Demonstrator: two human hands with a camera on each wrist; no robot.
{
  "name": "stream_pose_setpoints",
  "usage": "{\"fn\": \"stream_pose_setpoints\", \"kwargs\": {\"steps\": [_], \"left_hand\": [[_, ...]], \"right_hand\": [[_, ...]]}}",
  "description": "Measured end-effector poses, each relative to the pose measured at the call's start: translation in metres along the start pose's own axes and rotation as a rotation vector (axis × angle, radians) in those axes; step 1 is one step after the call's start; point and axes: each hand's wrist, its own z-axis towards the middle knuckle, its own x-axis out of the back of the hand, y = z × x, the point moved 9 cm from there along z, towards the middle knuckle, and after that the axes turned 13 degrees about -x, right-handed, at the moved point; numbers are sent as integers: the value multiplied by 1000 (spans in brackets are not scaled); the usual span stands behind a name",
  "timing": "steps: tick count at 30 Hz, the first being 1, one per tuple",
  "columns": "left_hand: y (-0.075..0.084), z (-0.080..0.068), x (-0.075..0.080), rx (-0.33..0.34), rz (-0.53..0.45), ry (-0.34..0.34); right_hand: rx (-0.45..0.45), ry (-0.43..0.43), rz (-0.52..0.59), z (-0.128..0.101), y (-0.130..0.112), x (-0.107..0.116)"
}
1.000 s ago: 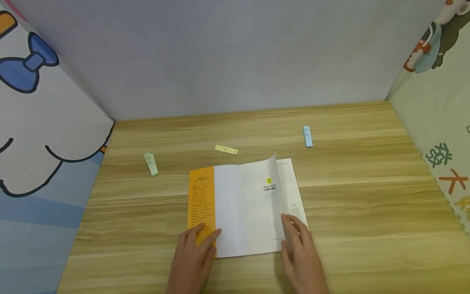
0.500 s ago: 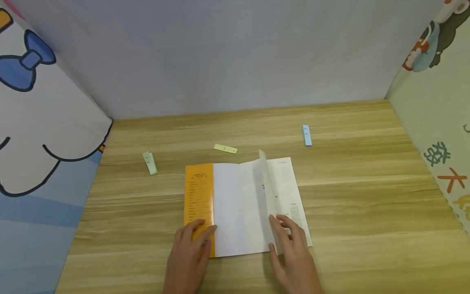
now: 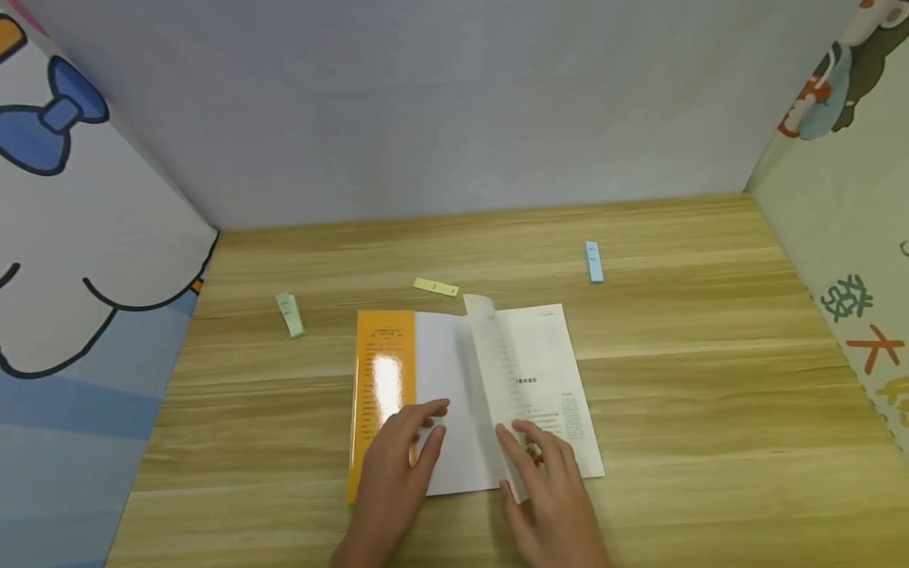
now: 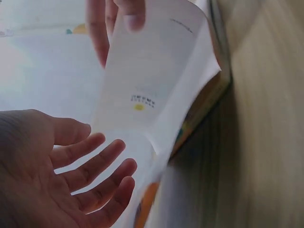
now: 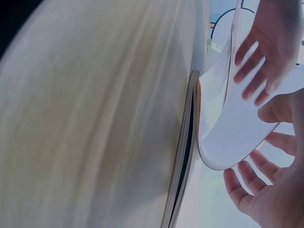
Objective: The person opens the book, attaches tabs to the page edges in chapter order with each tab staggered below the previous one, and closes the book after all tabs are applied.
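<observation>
Two bare hands (image 3: 398,473), no sleeves

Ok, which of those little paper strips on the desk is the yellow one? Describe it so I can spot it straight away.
Start at the open book lying mid-desk with both hands on it. Just beyond its top edge, near the spine, lies the yellow strip, the closest of the three to the book. The green strip lies off to the left and the blue strip far right.
</observation>
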Motion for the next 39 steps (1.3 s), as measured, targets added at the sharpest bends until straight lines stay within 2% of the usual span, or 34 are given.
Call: {"fn": "stream_pose_setpoints", "kwargs": {"steps": [6,10,19,24,28,35,39], "left_hand": [[-2,21,-8,121,-241,23],[0,29,-13,167,-300,40],[0,32,-20,242,-401,92],[-4,32,-20,255,-422,121],[-8,30,-16,269,-414,129],[-27,21,-4,372,-457,123],[-38,18,7,398,-405,95]], "right_hand": [[57,17,-21,-1,-10,-4],[80,11,-35,-2,-14,-6],[91,6,-44,-3,-18,-9],[68,-4,-62,-4,-20,-9],[40,-13,-36,-4,-19,-8],[-14,-35,42,-4,-8,-5],[-58,-54,41,-5,0,-7]]}}
